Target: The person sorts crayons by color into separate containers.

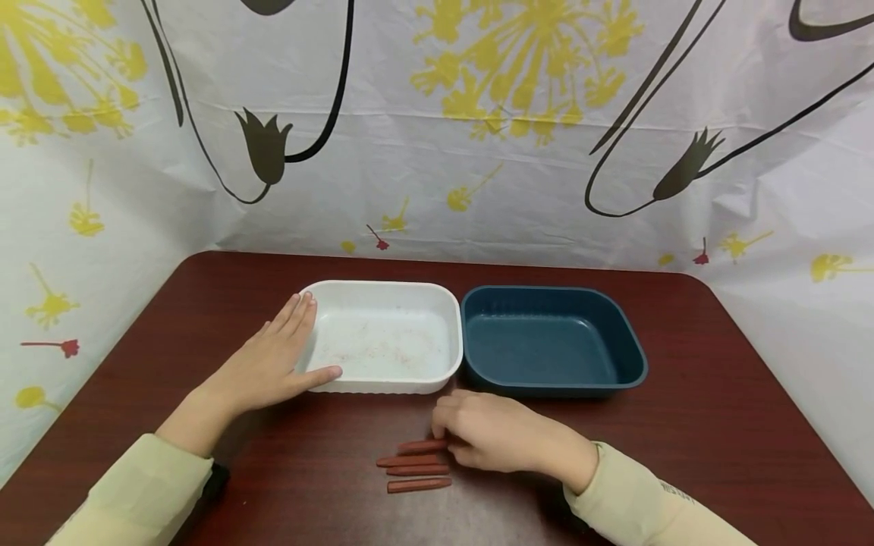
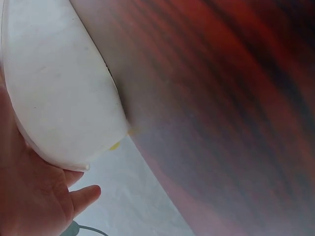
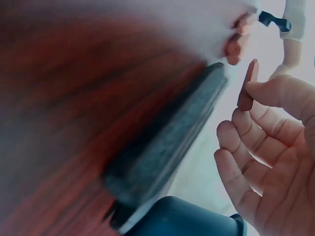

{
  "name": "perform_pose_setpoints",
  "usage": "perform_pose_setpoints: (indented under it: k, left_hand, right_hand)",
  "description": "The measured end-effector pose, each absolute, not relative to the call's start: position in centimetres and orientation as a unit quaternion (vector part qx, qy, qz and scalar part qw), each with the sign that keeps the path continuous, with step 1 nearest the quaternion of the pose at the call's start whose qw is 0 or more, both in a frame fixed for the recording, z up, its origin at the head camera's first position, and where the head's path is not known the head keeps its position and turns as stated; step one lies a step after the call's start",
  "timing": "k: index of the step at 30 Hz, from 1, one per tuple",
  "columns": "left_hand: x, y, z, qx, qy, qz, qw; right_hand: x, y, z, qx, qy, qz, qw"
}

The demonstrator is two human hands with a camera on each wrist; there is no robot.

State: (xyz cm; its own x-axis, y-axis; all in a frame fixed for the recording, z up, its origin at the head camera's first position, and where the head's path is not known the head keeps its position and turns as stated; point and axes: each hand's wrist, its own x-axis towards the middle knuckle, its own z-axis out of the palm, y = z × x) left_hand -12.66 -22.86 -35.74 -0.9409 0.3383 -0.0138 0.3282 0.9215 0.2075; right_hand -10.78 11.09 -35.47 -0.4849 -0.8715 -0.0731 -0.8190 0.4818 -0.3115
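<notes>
My left hand rests at the left end of a white rectangular dish, its fingers straight along the rim and the thumb over the near corner. In the left wrist view, the palm lies against the dish's outer wall. Just in front of a dark teal dish, my right hand pinches a reddish-brown crayon between thumb and fingertips. That crayon lies topmost of a small group in the head view. Below it, three more brown crayons lie roughly parallel on the table.
Both dishes stand side by side toward the back of the dark red-brown table. The white one holds only faint reddish specks. Behind the table hangs a white curtain with yellow and dark flower prints.
</notes>
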Motion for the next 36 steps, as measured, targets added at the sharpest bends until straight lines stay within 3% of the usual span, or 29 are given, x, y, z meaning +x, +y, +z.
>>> perform_pose_setpoints:
  k: [19,36]
  left_hand:
    - [-12.7,-23.0,-35.8,0.168,0.979,0.112,0.023]
    - [-12.7,-23.1,-36.2,0.166,0.979,0.117,0.024]
  right_hand:
    - [-11.3,9.7,-32.5,-0.489,0.846,-0.201,0.073]
    - [-15.8,8.0,-32.3,-0.457,0.849,-0.247,0.097]
